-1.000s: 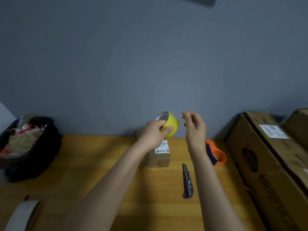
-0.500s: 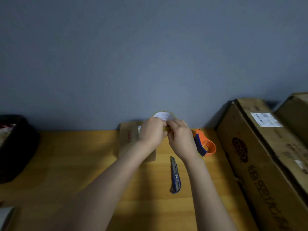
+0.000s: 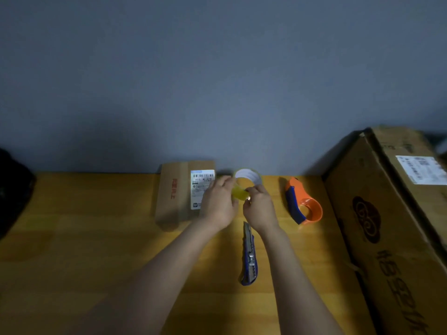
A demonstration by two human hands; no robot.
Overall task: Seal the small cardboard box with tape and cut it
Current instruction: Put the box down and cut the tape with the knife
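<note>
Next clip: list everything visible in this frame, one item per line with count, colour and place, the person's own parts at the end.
small cardboard box: 1, brown with a white label, far edge of the table, left of the hands
tape roll: 1, yellow with a white core, held in both hands
utility knife: 1, blue, lying on the table between the forearms
tape dispenser: 1, orange and blue, right of the hands
large cardboard box: 1, brown, right side
black bag: 1, left edge, mostly cut off
table: 1, yellow wood
wall: grey
left hand: gripping the roll
right hand: fingertips at the roll's edge
</note>
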